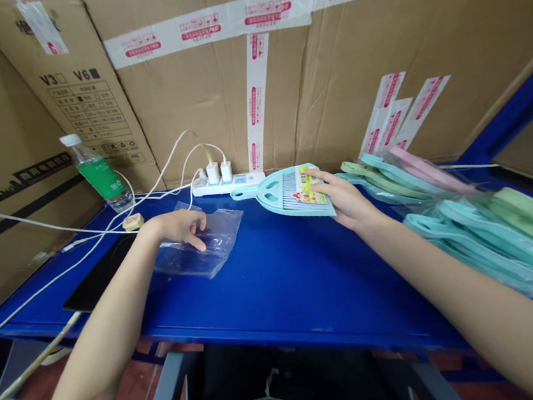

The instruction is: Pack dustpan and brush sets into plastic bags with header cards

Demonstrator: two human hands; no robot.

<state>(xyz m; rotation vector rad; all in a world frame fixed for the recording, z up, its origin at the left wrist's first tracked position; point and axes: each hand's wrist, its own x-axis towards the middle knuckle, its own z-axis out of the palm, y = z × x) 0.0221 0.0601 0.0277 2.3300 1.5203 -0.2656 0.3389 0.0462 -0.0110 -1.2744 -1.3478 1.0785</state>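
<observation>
My right hand [346, 198] grips a mint-green dustpan and brush set [273, 194] by its wide end, raised a little above the blue table. The brush with pale bristles is nested in the pan. A printed yellow and white label [310, 185] lies across it beside my fingers, and the handle points left. My left hand [184, 228] is over a clear plastic bag [222, 237] that lies flat on the table. Its thumb stands apart from the bent fingers, and nothing shows between them. Whether the fingertips touch the bag I cannot tell.
On the right lie several bagged dustpan sets [486, 232] in mint, green and pink. A white power strip [240, 182] with chargers stands at the back. Left are a water bottle [102, 174], a black flat object [97, 277] and loose white cables. Cardboard [207, 104] walls the back.
</observation>
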